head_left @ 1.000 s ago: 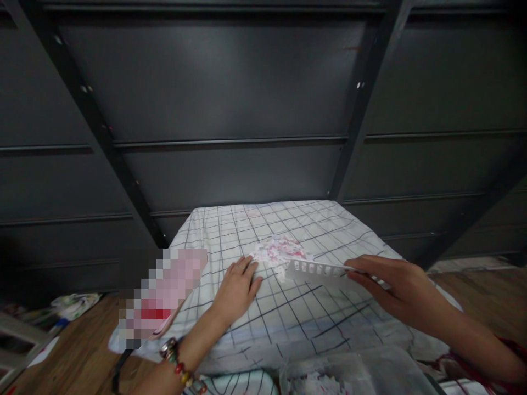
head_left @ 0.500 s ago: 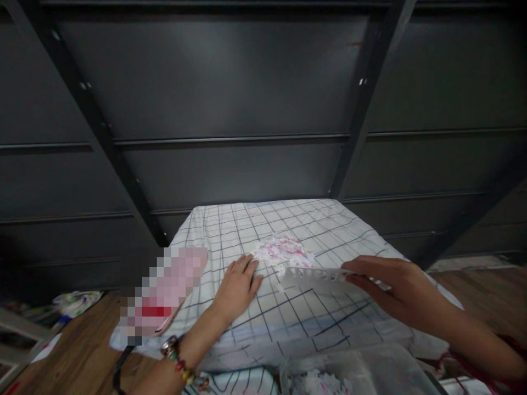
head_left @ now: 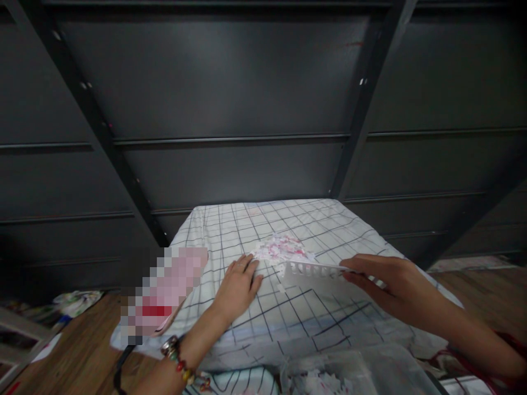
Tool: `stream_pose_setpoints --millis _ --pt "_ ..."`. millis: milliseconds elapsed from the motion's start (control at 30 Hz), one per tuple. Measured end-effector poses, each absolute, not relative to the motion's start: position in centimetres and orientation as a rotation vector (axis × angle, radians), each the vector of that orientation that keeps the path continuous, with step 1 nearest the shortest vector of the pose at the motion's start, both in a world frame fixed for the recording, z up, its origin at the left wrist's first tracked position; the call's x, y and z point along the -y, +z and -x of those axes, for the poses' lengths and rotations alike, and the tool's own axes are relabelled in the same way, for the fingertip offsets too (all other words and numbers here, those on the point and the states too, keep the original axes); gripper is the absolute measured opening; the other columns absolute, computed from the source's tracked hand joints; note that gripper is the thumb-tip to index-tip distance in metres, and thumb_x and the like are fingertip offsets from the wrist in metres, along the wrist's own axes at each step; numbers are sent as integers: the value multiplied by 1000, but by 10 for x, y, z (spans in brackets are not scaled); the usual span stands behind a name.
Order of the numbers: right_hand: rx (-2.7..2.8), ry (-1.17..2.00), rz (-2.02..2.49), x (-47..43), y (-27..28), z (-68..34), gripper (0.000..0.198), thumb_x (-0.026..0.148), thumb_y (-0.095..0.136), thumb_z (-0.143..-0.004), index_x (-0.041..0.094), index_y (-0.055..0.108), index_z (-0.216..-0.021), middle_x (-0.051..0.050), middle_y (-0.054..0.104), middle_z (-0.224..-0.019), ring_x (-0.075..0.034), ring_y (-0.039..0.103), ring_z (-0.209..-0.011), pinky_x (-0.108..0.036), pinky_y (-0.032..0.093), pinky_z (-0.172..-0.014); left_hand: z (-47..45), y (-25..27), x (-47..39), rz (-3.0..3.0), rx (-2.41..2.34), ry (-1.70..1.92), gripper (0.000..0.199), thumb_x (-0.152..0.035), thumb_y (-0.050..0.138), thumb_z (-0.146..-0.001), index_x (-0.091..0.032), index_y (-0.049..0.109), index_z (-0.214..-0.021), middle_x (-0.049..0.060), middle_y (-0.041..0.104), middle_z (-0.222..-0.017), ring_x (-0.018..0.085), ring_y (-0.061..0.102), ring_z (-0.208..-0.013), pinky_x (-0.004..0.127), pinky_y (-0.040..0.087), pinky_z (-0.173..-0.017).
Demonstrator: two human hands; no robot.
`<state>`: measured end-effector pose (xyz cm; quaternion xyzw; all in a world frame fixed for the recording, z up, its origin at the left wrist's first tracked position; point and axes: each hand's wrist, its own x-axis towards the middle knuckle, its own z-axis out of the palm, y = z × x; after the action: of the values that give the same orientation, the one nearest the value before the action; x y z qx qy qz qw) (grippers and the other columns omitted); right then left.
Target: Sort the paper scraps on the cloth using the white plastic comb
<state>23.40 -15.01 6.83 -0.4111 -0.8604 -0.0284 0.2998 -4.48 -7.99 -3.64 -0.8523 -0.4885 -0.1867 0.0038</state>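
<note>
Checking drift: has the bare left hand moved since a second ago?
No: the left hand shows no visible shift either way against the white, dark-gridded cloth.

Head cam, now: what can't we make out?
- Pink item at left: head view, blurred by pixelation.
- White-and-pink scraps: head view, any print too small and blurred to read.
- White holed strip: head view, gripped part partly hidden by right hand.
- Clear box: head view, near side cut off by bottom edge.
</note>
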Motion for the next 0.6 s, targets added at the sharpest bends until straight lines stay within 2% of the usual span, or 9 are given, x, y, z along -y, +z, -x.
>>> stream_pose_setpoints --millis 300,433,600 --pt "2280 -148 1128 161 75 -252 22 26 43 -88 23 64 -82 -2 70 -73 -15 64 -59 -23 50 -49 45 -35 81 2676 1538 -569 35 -30 43 -92 -13 53 -121 17 50 -133 30 45 -124 50 36 -102" --pt "2224 -186 1137 158 71 -248 23 26 42 -89 21 64 -85 -3 70 -72 -15 64 -58 -23 49 -50 45 -35 81 2674 1530 -565 34 -29 42 -92 -14 53 -121 16 51 -133 29 45 -124 49 36 -102" --pt "2282 -152 1092 154 63 -241 28 26 38 -92 20 63 -80 -3 68 -68 -14 63 -58 -22 49 -51 44 -31 84 2674 1552 -530 35 -28 42 -93 -12 53 -122 17 50 -133 29 45 -124 49 36 -103"
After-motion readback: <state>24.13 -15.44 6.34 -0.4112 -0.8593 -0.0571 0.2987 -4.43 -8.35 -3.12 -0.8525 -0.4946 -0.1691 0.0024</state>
